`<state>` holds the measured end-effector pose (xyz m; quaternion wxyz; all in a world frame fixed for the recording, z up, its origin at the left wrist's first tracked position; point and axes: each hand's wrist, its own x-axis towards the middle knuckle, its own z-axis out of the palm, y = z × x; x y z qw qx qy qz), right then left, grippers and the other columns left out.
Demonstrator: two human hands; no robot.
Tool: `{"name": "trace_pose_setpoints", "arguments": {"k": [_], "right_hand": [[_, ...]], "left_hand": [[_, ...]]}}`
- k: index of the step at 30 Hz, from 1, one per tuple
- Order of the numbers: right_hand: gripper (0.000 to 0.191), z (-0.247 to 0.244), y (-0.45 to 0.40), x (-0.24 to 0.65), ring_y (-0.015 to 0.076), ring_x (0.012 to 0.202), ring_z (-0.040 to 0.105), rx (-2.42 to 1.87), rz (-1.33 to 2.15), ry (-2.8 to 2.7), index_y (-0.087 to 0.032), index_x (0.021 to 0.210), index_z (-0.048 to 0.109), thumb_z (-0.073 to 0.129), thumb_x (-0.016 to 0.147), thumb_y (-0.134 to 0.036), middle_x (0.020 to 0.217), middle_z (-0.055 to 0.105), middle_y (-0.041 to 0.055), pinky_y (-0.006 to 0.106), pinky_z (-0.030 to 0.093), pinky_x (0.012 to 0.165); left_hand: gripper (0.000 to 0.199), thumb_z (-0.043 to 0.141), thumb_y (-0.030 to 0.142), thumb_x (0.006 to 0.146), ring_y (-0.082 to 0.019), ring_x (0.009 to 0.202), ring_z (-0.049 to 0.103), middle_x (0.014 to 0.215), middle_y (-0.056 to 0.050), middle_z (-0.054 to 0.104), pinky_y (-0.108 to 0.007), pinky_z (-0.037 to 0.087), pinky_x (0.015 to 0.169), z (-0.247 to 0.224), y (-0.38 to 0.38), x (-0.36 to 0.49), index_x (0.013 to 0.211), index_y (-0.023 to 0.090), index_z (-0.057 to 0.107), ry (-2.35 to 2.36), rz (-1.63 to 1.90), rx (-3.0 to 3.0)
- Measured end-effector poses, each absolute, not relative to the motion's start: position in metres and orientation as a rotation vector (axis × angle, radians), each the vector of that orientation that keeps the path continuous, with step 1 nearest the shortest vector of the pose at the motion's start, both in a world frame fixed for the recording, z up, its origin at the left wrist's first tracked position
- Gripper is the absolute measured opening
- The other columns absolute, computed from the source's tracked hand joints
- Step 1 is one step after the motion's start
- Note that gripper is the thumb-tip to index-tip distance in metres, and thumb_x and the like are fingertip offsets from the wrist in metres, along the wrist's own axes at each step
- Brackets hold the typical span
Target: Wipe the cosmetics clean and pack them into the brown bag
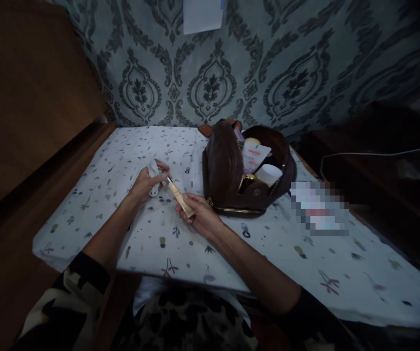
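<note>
My right hand [203,215] is closed around a slim beige cosmetic tube [176,194], its narrow dark-and-silver end tilted up toward my left. A crumpled white cloth [153,171] is gripped in my left hand [144,185], whose thumb and fingertips come close to the tube's narrow end; whether they touch it I cannot tell. Just right of my hands stands a brown leather bag [222,178], unzipped. Inside it are a white squeeze tube [256,155], a jar with a white lid [269,174] and a gold-coloured item [248,181].
A white sheet with small plant prints [180,256] covers the surface beneath. To the bag's right lies a pixelated flat item [317,209]. Wooden furniture [34,97] borders the left side, and patterned wallpaper [211,83] rises behind. A pale cable [378,154] runs at the right.
</note>
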<state>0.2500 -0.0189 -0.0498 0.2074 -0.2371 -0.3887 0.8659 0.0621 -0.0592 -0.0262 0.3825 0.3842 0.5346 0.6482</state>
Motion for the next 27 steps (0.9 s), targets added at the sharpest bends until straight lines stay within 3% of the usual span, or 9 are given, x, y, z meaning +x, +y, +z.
{"name": "trace_pose_setpoints", "arguments": {"k": [5,9,13,16,19,24,27], "right_hand": [[0.04,-0.047,-0.021,0.25,0.0071,0.045,0.049,-0.626,2.397,-1.097,-0.016,0.084,0.06,0.08,0.068,-0.046,0.06,0.064,0.0,0.018,0.028,0.039],[0.043,-0.046,-0.021,0.251,0.0071,0.047,0.051,-0.611,2.373,-1.109,-0.018,0.082,0.056,0.082,0.065,-0.048,0.063,0.066,-0.0003,0.017,0.027,0.039],[0.048,-0.045,-0.021,0.251,0.0082,0.049,0.053,-0.607,2.338,-1.135,-0.02,0.086,0.054,0.082,0.063,-0.051,0.066,0.066,-0.001,0.017,0.026,0.04],[0.047,-0.047,-0.021,0.251,0.0087,0.052,0.054,-0.594,2.304,-1.175,-0.021,0.09,0.054,0.08,0.064,-0.051,0.069,0.066,-0.0015,0.017,0.027,0.041],[0.044,-0.053,-0.021,0.249,0.0097,0.056,0.055,-0.563,2.234,-1.278,-0.022,0.094,0.052,0.075,0.07,-0.051,0.074,0.065,-0.0014,0.018,0.03,0.044],[0.028,-0.061,-0.02,0.25,0.0122,0.054,0.052,-0.633,1.664,-1.769,-0.022,0.101,0.053,0.059,0.084,-0.044,0.068,0.058,-0.0032,0.023,0.035,0.05],[0.021,-0.057,-0.022,0.254,0.0138,0.056,0.05,-0.647,1.211,-2.057,-0.02,0.106,0.057,0.053,0.088,-0.03,0.064,0.054,-0.0035,0.026,0.036,0.056]], "left_hand": [[0.045,0.084,0.043,0.064,-0.011,0.054,0.06,0.078,-0.002,0.072,-0.019,0.04,0.044,-0.028,-0.057,0.064,0.095,0.017,0.064,1.303,1.693,0.915],[0.047,0.068,0.058,0.078,-0.016,0.069,0.066,0.088,-0.006,0.073,-0.022,0.048,0.051,-0.028,-0.053,0.066,0.102,0.018,0.065,1.18,1.81,0.735],[0.032,0.054,0.043,0.092,-0.017,0.081,0.068,0.092,-0.007,0.073,-0.025,0.053,0.064,-0.027,-0.052,0.064,0.104,0.016,0.066,1.062,1.833,0.559],[0.023,0.054,0.031,0.093,-0.015,0.083,0.069,0.09,-0.006,0.073,-0.025,0.054,0.072,-0.029,-0.051,0.063,0.101,0.014,0.067,1.031,1.82,0.506],[0.021,0.058,0.03,0.093,-0.014,0.08,0.069,0.086,-0.006,0.074,-0.025,0.053,0.079,-0.032,-0.05,0.067,0.096,0.012,0.068,1.034,1.821,0.473],[0.026,0.07,0.034,0.086,-0.02,0.093,0.071,0.092,-0.009,0.075,-0.029,0.055,0.082,-0.031,-0.052,0.088,0.102,0.014,0.066,1.009,1.778,0.508],[0.035,0.077,0.034,0.079,-0.019,0.081,0.071,0.086,-0.005,0.074,-0.029,0.056,0.071,-0.03,-0.055,0.102,0.107,0.017,0.064,0.99,1.731,0.56]]}}
